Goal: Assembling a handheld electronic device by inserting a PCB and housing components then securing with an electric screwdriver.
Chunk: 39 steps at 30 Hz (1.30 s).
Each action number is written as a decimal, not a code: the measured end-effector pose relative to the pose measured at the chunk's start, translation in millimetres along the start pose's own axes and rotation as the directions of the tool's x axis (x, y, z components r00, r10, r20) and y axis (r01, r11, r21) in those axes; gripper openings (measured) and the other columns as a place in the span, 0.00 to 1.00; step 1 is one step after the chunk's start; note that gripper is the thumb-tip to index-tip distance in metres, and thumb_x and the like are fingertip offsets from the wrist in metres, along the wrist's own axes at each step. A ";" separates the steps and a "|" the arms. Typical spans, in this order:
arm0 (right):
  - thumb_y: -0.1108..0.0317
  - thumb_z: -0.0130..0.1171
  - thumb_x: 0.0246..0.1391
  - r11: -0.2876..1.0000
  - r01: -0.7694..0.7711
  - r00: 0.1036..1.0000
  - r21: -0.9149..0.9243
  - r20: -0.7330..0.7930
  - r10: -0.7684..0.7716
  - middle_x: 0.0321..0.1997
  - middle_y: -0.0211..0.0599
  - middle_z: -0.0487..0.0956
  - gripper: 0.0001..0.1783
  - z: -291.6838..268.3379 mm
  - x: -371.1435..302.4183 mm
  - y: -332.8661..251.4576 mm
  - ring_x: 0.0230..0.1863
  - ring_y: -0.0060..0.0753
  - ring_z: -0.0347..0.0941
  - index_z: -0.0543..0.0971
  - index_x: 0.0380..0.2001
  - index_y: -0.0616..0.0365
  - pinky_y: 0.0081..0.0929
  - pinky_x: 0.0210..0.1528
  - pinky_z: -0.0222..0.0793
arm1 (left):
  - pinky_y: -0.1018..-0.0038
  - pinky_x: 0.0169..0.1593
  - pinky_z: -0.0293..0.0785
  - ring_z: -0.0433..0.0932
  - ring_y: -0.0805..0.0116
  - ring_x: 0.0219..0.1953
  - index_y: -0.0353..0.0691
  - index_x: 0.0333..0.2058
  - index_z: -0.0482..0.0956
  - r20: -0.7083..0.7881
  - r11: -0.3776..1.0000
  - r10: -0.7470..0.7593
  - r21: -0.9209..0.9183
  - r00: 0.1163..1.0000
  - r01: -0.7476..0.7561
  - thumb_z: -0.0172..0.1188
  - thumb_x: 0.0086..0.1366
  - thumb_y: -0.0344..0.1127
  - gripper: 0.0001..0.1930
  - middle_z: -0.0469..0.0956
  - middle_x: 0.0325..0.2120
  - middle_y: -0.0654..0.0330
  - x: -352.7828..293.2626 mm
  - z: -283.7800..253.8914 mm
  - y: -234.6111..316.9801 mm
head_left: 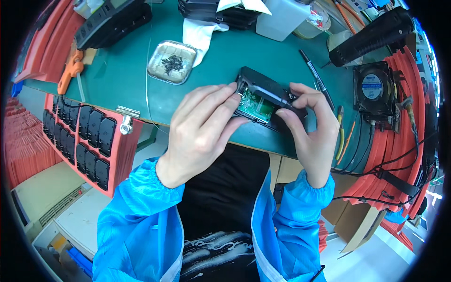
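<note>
Green counter point(120, 87) spreads out beneath me. My left fingers point(213, 101) clasp the left end of an open black case point(267, 88), its green circuit board point(253, 107) bared in the middle. The case's long axis slants from far left to near right, where my right fingers point(308, 100) pinch the opposite end; neither side is nearer, both touch.

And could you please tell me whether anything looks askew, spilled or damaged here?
No clear spill or damage stands out. Only the black casing, between the left hand and right hand, looks askew: it gapes open, exposing the green circuit board. The small dark pieces lie together in the metal tray.
</note>
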State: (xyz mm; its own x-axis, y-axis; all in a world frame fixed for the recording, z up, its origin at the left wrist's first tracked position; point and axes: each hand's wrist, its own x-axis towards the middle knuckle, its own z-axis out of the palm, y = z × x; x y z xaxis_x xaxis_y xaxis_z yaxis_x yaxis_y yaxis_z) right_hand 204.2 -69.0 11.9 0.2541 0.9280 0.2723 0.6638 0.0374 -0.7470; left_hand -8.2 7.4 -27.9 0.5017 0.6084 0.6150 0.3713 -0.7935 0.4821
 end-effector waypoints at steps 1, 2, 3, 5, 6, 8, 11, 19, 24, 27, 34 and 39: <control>0.81 0.72 0.50 1.000 0.016 1.000 0.022 -0.003 -0.016 0.52 0.50 0.83 0.12 0.5 -0.2 -2.2 0.50 0.39 0.80 0.76 0.33 0.63 0.31 0.56 0.74 | 0.60 0.50 0.80 0.83 0.50 0.47 0.30 0.42 0.84 0.000 1.000 -0.002 0.003 1.000 0.002 0.77 0.47 0.30 0.22 0.84 0.46 0.50 -0.4 -2.6 -0.9; 0.80 0.73 0.49 0.998 -0.013 1.000 0.053 -0.012 0.014 0.53 0.50 0.83 0.14 0.6 -1.3 -4.2 0.50 0.39 0.80 0.75 0.32 0.63 0.32 0.56 0.73 | 0.60 0.50 0.80 0.83 0.50 0.47 0.30 0.42 0.84 -0.002 0.999 0.003 0.033 1.000 -0.003 0.77 0.47 0.30 0.22 0.84 0.46 0.50 -1.3 -5.1 0.4; 0.80 0.74 0.48 0.996 -0.035 0.999 0.085 -0.022 0.037 0.54 0.50 0.82 0.15 -1.4 -1.4 -8.4 0.50 0.39 0.80 0.74 0.31 0.63 0.32 0.56 0.73 | 0.61 0.50 0.81 0.83 0.50 0.48 0.31 0.42 0.85 -0.002 1.000 -0.019 0.021 1.000 0.019 0.79 0.47 0.30 0.22 0.84 0.47 0.50 0.1 -8.3 4.3; 0.79 0.74 0.47 0.987 -0.018 0.999 0.160 -0.039 0.024 0.54 0.50 0.82 0.17 -1.8 -1.3 -14.1 0.51 0.39 0.79 0.73 0.30 0.62 0.32 0.56 0.73 | 0.61 0.50 0.81 0.83 0.49 0.48 0.31 0.42 0.85 -0.013 0.998 -0.023 0.062 1.000 0.024 0.80 0.46 0.30 0.23 0.85 0.47 0.50 1.2 -8.9 5.6; 0.79 0.75 0.44 0.997 -0.026 1.000 0.069 0.007 0.026 0.54 0.50 0.82 0.17 -6.4 -4.0 -20.1 0.50 0.41 0.79 0.73 0.30 0.62 0.33 0.55 0.73 | 0.61 0.50 0.82 0.83 0.49 0.49 0.31 0.42 0.85 -0.013 0.998 -0.040 0.043 0.999 0.041 0.80 0.46 0.31 0.23 0.84 0.47 0.50 1.5 -7.9 7.0; 0.79 0.76 0.42 1.000 0.000 0.999 0.012 0.043 -0.001 0.55 0.50 0.82 0.18 -8.4 -9.6 -20.6 0.49 0.43 0.79 0.73 0.30 0.62 0.34 0.54 0.72 | 0.61 0.50 0.82 0.83 0.49 0.49 0.31 0.41 0.85 -0.021 0.997 -0.044 0.069 0.999 0.045 0.80 0.46 0.32 0.23 0.84 0.48 0.49 -0.8 -8.7 12.2; 0.78 0.77 0.38 0.949 0.231 0.970 -0.215 0.119 -0.210 0.53 0.49 0.82 0.20 -6.6 -11.7 -13.5 0.47 0.46 0.78 0.73 0.29 0.61 0.35 0.51 0.72 | 0.62 0.50 0.82 0.83 0.48 0.49 0.32 0.40 0.85 -0.040 0.991 -0.128 0.036 0.991 0.130 0.80 0.46 0.33 0.21 0.84 0.47 0.49 -3.7 -17.6 18.4; 0.73 0.80 0.37 0.995 0.099 0.995 0.014 0.010 -0.099 0.53 0.52 0.80 0.22 -1.9 -33.7 -8.4 0.50 0.45 0.77 0.73 0.30 0.61 0.37 0.53 0.72 | 0.66 0.59 0.79 0.81 0.59 0.56 0.31 0.54 0.78 0.252 0.620 -0.492 -0.569 0.833 0.539 0.78 0.55 0.28 0.28 0.78 0.58 0.51 4.9 -35.5 29.2; 0.70 0.76 0.44 0.744 -0.055 0.952 0.666 -0.189 0.240 0.47 0.53 0.81 0.17 41.0 -57.9 -32.4 0.48 0.46 0.78 0.75 0.30 0.61 0.36 0.51 0.75 | 0.69 0.62 0.76 0.78 0.65 0.59 0.32 0.65 0.64 0.425 0.120 -0.340 -0.865 0.839 0.487 0.75 0.62 0.32 0.37 0.75 0.58 0.53 12.6 -4.6 39.7; 0.72 0.69 0.53 0.764 -0.032 0.899 0.644 -0.315 0.303 0.42 0.50 0.81 0.13 44.4 -75.6 -30.5 0.47 0.41 0.78 0.74 0.36 0.62 0.32 0.51 0.73 | 0.72 0.61 0.76 0.79 0.68 0.58 0.33 0.68 0.58 0.438 0.162 -0.270 -0.857 0.858 0.489 0.74 0.63 0.30 0.40 0.75 0.56 0.56 20.5 2.1 36.6; 0.71 0.57 0.64 0.983 0.045 0.919 -0.175 0.393 0.028 0.45 0.51 0.82 0.11 43.8 -170.8 108.3 0.49 0.44 0.79 0.79 0.46 0.65 0.37 0.55 0.74 | 0.74 0.43 0.77 0.78 0.75 0.39 0.32 0.67 0.59 0.601 -0.117 -0.355 -0.788 0.716 0.604 0.59 0.76 0.40 0.29 0.75 0.42 0.61 27.4 2.8 11.0; 0.69 0.58 0.64 0.821 -0.091 0.992 -0.563 -0.123 0.026 0.43 0.45 0.86 0.13 98.8 -177.4 178.1 0.44 0.44 0.82 0.82 0.48 0.64 0.36 0.50 0.75 | 0.74 0.38 0.74 0.75 0.75 0.34 0.32 0.67 0.59 0.576 0.009 -0.234 -0.805 0.783 0.594 0.51 0.79 0.45 0.28 0.75 0.40 0.59 30.9 5.0 9.9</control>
State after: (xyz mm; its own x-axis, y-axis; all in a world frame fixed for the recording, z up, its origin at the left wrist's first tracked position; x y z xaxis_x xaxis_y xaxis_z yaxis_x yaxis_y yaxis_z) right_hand 207.9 -190.3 -229.4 0.3561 0.8759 0.3256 0.9180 -0.2629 -0.2968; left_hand 14.9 18.2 -7.2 0.7557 0.6548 0.0097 -0.3274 0.3649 0.8716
